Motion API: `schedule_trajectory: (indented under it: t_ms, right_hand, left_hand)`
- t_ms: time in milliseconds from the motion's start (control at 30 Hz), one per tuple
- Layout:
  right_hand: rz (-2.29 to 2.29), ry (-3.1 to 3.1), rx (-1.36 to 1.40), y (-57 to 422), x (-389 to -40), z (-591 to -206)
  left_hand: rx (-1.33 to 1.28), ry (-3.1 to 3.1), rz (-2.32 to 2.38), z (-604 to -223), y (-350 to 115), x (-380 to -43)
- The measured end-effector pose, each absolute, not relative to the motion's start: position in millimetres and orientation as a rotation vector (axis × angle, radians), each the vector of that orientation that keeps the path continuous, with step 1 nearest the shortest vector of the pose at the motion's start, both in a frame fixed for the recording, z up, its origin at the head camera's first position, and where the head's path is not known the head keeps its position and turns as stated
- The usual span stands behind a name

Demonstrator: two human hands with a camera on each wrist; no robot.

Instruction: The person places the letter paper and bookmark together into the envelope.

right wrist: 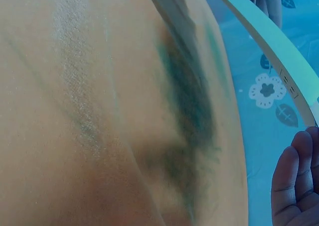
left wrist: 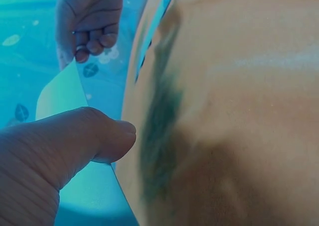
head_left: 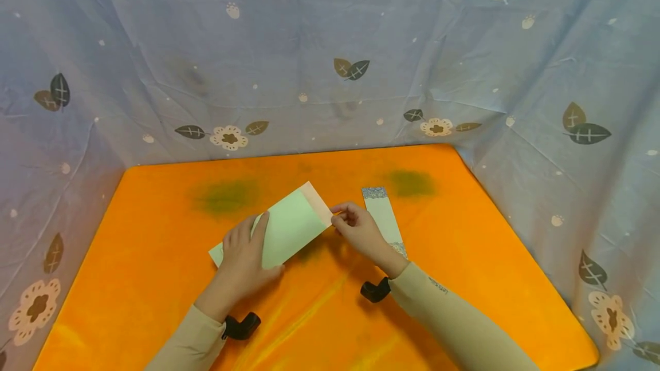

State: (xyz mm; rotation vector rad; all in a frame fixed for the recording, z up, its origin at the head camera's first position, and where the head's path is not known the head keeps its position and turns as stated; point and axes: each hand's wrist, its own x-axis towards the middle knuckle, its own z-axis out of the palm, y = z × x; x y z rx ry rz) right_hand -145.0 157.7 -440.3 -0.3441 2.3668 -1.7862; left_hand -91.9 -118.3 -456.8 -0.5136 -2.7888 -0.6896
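Paper [head_left: 291, 225], pale green, is gripped between thumb and fingers of the left hand [head_left: 242, 256], its pinkish end being pinched at one corner by the right hand [head_left: 358, 231], just beyond which a pattern-ended strip [head_left: 381, 216] is laid.

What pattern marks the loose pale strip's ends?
Greyish, lace-like bands on the strip; best in the head view.

Green paper piece [head_left: 289, 228]: smooth and matt, end band [head_left: 317, 204] likewise paper-like. Strip [head_left: 382, 217]: smooth, card-like, its ends printed with lacy pattern. Table [head_left: 154, 228]: covered in plush, velvet-like cloth, soft sheen caught along creases. Curtain [head_left: 289, 27]: thin, wrinkled, printed cloth, faintly glossy. Sleeves [head_left: 459, 314]: made of matt cloth. Wrist mounts [head_left: 241, 327]: black, plastic-looking.
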Motion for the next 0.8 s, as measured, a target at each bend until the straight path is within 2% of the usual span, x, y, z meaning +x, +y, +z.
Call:
schedule_trajectory:
  t_ms: [433, 800]
  right_hand:
    - [-1.695, 2.443, -0.410, 157.7, -140.0, -439.2]
    - [-1.415, 2.645, -0.699, 148.0, -137.8, -440.2]
  left_hand:
    - [-0.501, -2.794, -0.704, -450.1, -117.0, -88.7]
    - [-0.448, -2.796, -0.675, -450.6, -122.2, -88.3]
